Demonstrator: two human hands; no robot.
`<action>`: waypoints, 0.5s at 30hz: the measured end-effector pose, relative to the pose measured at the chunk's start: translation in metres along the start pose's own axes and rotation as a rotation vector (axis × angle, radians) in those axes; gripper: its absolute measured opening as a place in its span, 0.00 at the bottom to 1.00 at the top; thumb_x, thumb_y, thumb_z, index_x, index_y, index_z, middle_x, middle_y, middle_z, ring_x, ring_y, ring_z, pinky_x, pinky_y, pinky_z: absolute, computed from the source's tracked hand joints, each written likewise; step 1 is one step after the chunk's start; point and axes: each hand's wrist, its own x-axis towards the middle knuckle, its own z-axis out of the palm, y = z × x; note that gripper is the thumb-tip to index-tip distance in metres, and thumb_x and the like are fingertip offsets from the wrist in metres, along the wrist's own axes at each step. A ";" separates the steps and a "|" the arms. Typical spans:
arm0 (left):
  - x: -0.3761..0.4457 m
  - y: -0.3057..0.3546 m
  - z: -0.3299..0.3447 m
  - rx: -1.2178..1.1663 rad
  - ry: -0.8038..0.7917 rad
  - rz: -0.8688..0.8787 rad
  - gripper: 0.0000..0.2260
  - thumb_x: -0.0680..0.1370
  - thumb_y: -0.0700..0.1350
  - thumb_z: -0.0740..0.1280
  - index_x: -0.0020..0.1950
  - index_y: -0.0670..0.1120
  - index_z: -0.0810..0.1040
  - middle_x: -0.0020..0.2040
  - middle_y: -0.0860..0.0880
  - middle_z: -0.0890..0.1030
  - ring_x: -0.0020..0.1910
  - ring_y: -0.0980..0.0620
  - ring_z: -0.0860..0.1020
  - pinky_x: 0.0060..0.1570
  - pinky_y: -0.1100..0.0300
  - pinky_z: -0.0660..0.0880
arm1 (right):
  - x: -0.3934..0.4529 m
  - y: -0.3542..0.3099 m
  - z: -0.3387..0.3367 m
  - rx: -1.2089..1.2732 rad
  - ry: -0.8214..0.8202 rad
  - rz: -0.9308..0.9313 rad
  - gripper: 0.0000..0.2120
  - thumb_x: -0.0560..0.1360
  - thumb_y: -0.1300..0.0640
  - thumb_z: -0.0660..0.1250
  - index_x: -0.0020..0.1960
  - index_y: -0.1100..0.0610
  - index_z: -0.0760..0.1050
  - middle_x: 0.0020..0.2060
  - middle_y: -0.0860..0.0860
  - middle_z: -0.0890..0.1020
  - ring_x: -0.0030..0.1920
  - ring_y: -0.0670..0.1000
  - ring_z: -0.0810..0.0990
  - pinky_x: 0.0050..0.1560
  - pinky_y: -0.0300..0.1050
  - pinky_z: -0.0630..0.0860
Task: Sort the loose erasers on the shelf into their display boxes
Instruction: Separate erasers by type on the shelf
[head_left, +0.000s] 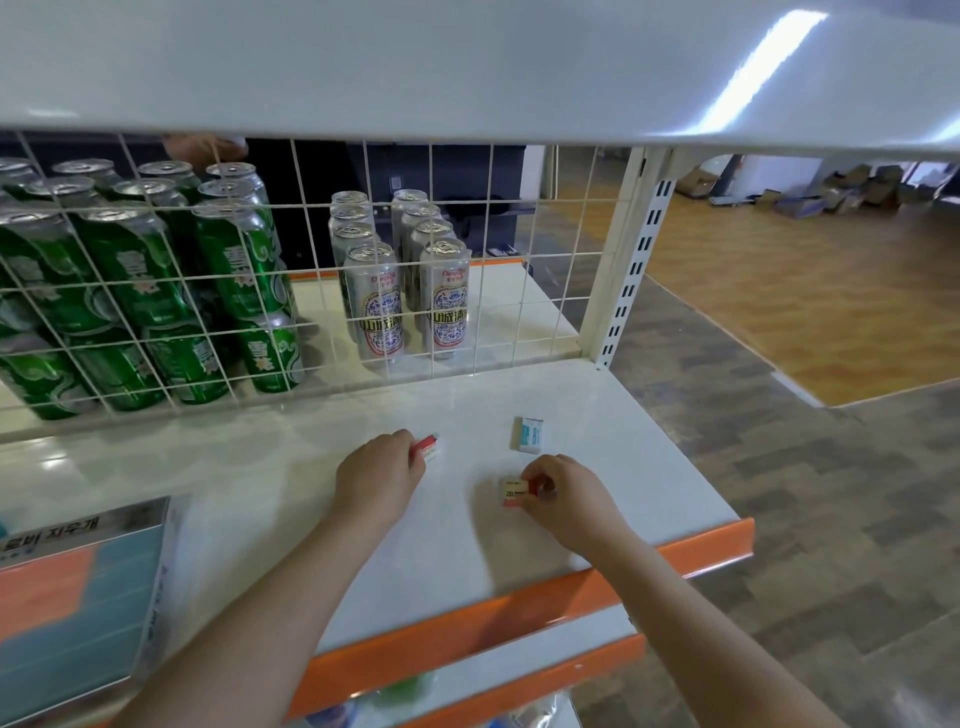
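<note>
On the white shelf (597, 415), my left hand (376, 475) pinches a red-and-white eraser (428, 446) at its fingertips. My right hand (563, 493) grips a cream eraser marked 2B with a red end (515, 491). A white eraser with a teal sleeve (529, 434) lies loose on the shelf just beyond my right hand. A display box in teal and orange with Korean lettering (78, 597) sits at the near left, partly cut off by the frame edge.
A white wire grid (311, 291) closes the back of the shelf. Behind it stand green cans (130, 291) and silver cans (405, 296). An orange lip (519, 618) runs along the shelf's front edge. Another shelf hangs overhead.
</note>
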 end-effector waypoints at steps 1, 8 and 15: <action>0.001 -0.001 0.001 -0.013 -0.005 0.004 0.11 0.79 0.48 0.58 0.56 0.46 0.76 0.49 0.47 0.80 0.49 0.46 0.77 0.42 0.55 0.70 | 0.000 0.000 0.000 0.014 -0.001 -0.002 0.14 0.70 0.52 0.72 0.52 0.57 0.76 0.48 0.52 0.77 0.48 0.51 0.76 0.48 0.40 0.70; 0.002 -0.007 0.005 -0.236 -0.031 -0.030 0.08 0.77 0.44 0.62 0.54 0.46 0.77 0.51 0.48 0.79 0.51 0.47 0.76 0.46 0.56 0.72 | -0.001 -0.002 -0.001 0.015 -0.016 -0.019 0.14 0.72 0.59 0.69 0.57 0.58 0.77 0.47 0.51 0.71 0.51 0.52 0.76 0.44 0.33 0.64; -0.009 -0.010 -0.001 -0.527 0.000 -0.054 0.05 0.76 0.38 0.65 0.50 0.43 0.78 0.48 0.48 0.79 0.46 0.49 0.76 0.47 0.61 0.71 | -0.003 -0.001 -0.001 -0.002 -0.036 -0.045 0.12 0.72 0.61 0.66 0.56 0.57 0.76 0.51 0.52 0.77 0.45 0.46 0.71 0.37 0.28 0.65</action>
